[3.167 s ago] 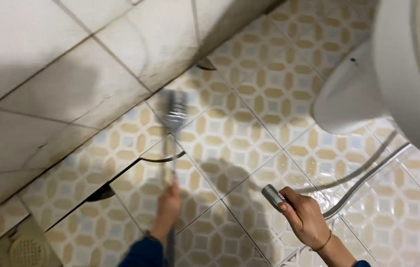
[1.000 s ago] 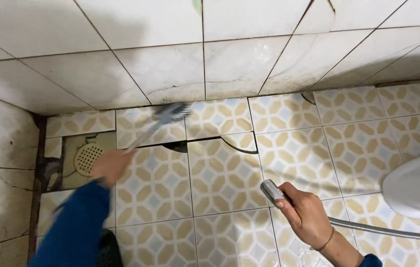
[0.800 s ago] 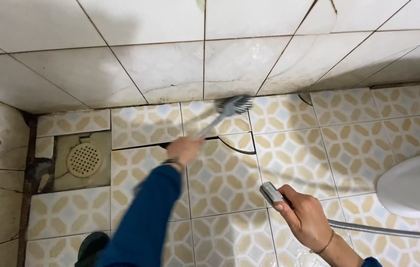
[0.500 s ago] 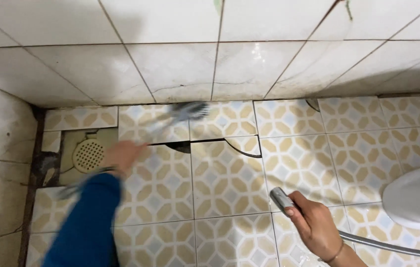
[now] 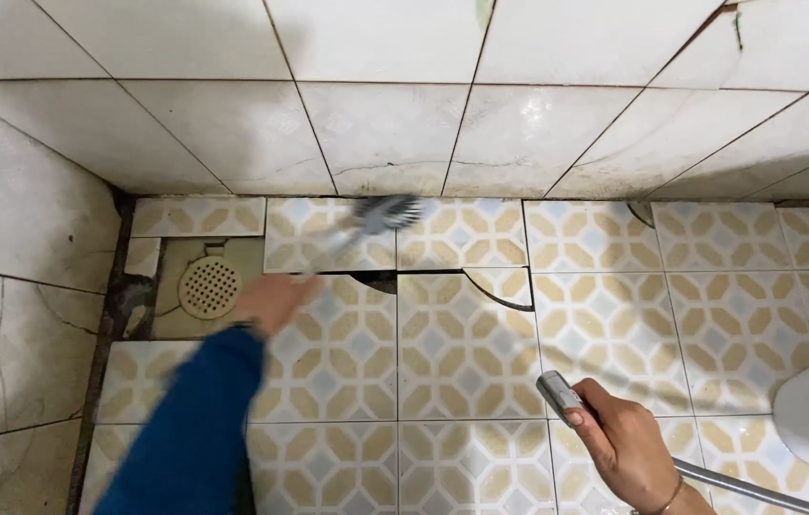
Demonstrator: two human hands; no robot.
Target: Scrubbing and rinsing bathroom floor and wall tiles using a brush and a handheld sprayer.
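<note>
Two hands at work. Left hand (image 5: 276,300), blurred, fingers wrapped round the thin pale handle of a grey-bristled scrubbing brush (image 5: 387,213), head at the far wall's foot. Likely light, stiff, slippery when wet; best gripped mid-handle. Right hand (image 5: 628,443) clamped on a metal spray head (image 5: 560,396) with ribbed steel hose (image 5: 757,486). Glossy patterned floor tiles (image 5: 461,348), round drain grate (image 5: 209,286) left.

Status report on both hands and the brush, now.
Left hand grips brush, head on floor tile by the wall. Right hand holds spray nozzle, hose trailing. Floor drain beside left hand.
</note>
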